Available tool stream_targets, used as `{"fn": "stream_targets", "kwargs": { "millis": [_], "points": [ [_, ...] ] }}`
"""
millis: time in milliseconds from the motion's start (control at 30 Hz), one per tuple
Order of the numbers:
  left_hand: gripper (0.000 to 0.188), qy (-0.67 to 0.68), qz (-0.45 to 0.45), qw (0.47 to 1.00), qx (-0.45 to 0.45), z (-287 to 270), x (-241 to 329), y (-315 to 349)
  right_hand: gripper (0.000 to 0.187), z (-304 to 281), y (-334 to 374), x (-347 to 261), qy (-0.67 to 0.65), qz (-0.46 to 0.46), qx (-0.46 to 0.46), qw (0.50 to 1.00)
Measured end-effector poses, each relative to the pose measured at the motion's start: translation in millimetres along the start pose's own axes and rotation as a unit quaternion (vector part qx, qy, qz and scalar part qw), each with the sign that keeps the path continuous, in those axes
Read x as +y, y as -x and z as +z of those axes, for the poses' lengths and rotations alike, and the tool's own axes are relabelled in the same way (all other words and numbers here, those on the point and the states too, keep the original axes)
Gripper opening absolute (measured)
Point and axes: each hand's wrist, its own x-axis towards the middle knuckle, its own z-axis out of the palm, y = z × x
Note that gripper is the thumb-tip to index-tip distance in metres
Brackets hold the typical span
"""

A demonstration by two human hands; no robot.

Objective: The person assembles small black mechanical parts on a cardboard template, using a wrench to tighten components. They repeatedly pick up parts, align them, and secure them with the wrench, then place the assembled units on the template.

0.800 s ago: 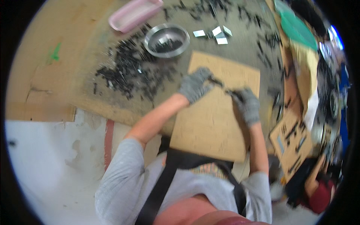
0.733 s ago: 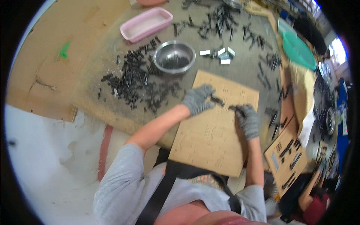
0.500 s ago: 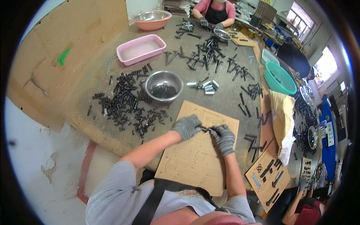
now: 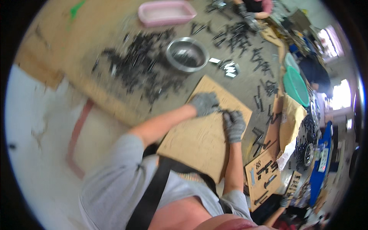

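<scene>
Both my hands wear grey gloves and meet over the far part of a brown printed cardboard sheet (image 4: pixel 193 136). My left hand (image 4: pixel 205 104) is closed, its fingertips pinching one end of a small dark bolt (image 4: pixel 220 110). From the other side, the closed fingers of my right hand (image 4: pixel 234 125) grip the same bolt. Motion blur and the gloves hide most of it. Beyond my left hand stands a steel bowl (image 4: pixel 174 63) with small dark rings inside. Short silver cylinders (image 4: pixel 230 69) lie beside the bowl.
Loose black bolts (image 4: pixel 140 57) spread over the left of the table. A pink tray (image 4: pixel 166 23) sits at the back, a green basket (image 4: pixel 295 87) and a paper sack (image 4: pixel 290 124) at the right. A board with fitted parts (image 4: pixel 264 178) lies near right. Co-workers' gloved hands (image 4: pixel 249 17) show across the table.
The whole view has tilted and shifted, blurring the scene. My hands stay together over the sheet, both still on the bolt.
</scene>
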Motion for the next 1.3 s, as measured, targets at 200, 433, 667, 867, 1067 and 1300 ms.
{"fn": "stream_targets", "kwargs": {
  "millis": [200,433,667,867,1067,1300],
  "points": [
    [0.045,0.094,-0.036,0.983,0.154,-25.5,-14.3,11.9,0.034,3.1,3.7,18.2,0.006,-0.007,0.035,0.999],
    [0.055,0.088,-0.319,0.919,0.215,-114.9,-116.8,33.5,0.03,-9.3,18.9,11.5,-0.187,0.165,0.222,0.943],
    [0.054,0.162,-0.313,0.912,0.209,-99.5,-127.8,-15.6,0.017,22.7,-23.5,-80.2,-0.221,0.034,0.091,0.97],
    [0.045,0.065,-0.187,0.966,0.165,-128.3,-136.9,34.7,0.014,67.6,-55.9,-146.0,-0.181,-0.076,-0.005,0.981],
    [0.045,-0.217,-0.214,0.895,0.327,-185.4,-233.2,168.5,0.019,94.3,-66.9,-175.7,-0.18,-0.106,-0.094,0.973],
    [0.05,-0.24,-0.209,0.948,-0.016,-245.2,-272.7,178.3,0.069,188.1,-152.4,-243.3,0.052,-0.131,-0.096,0.985]
  ]
}}
